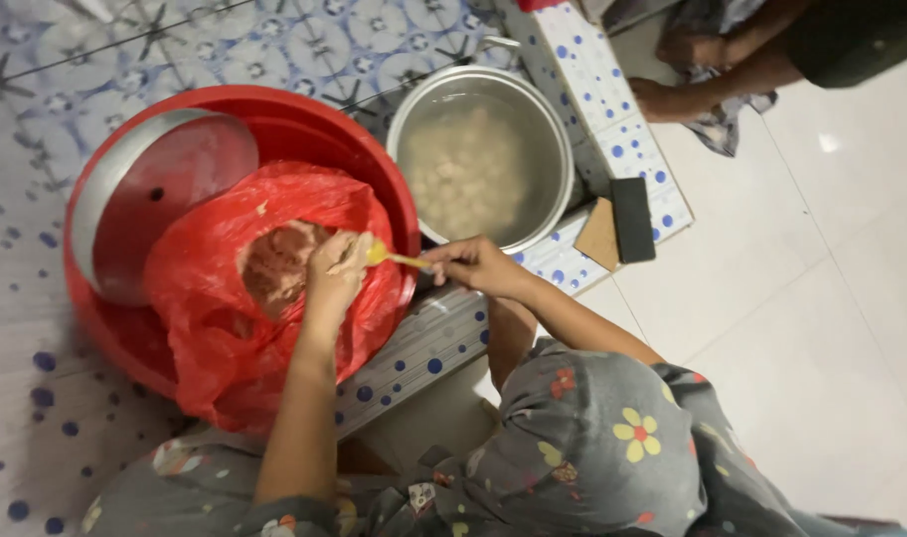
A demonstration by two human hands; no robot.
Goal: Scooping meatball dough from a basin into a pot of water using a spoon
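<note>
A lump of minced paste (349, 251) sits cupped in the left hand (334, 273) above the red bag (215, 318) in the red basin (304, 124), while the right hand (473, 265) grips a yellow spoon (386, 256) touching it, beside the steel pot (481, 159).

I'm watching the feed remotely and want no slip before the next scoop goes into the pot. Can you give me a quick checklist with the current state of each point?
1. Left hand holds a lump of the pinkish mixture over the red plastic bag: ok.
2. Right hand grips the yellow spoon, its tip at the lump: ok.
3. Metal pot uncovered beside the red basin, pale balls floating in its water: ok.
4. Metal lid leaning inside the basin, away from both hands: ok.
5. Bag open, mixture exposed: ok.
6. Water hot or cold: cannot tell.
</note>
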